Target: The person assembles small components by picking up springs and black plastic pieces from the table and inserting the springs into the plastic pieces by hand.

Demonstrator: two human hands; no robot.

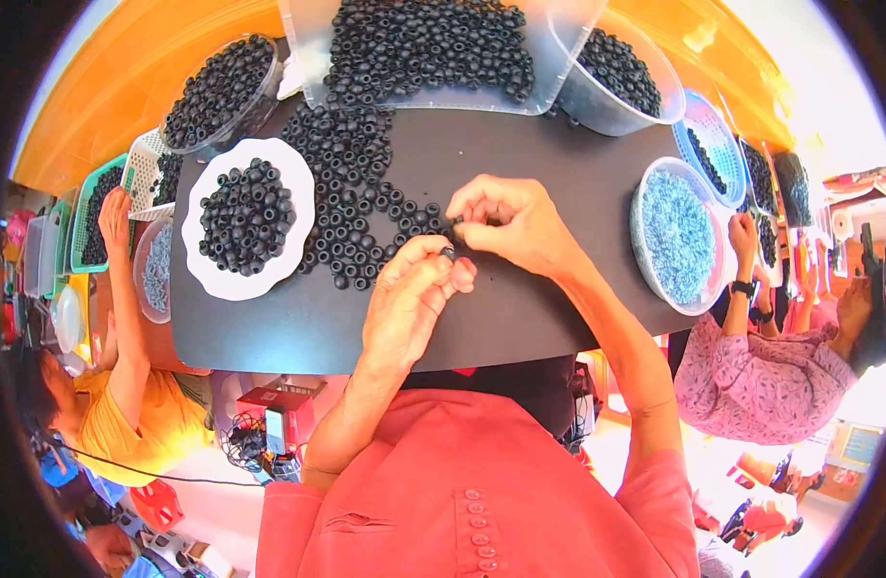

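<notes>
Over the dark table, my left hand [404, 306] is closed, pinching a small black bead [449, 252] between thumb and fingertips. Just above and to its right, my right hand [516, 223] is closed too, its fingertips on a small black piece [457, 222], probably another bead and partly hidden. The two hands are close together but apart. Loose black beads with wide holes [351, 188] spread over the table to the left of my fingers. Beside them stands a white scalloped plate [200, 252] heaped with the same beads.
A clear bin [313, 58] of black beads stands at the far side, between two clear tubs [262, 101] [660, 91] of beads. At right is a clear bowl of light blue bits [676, 236], near a blue basket [717, 144]. Co-workers' arms [125, 279] [741, 260] reach in at both sides.
</notes>
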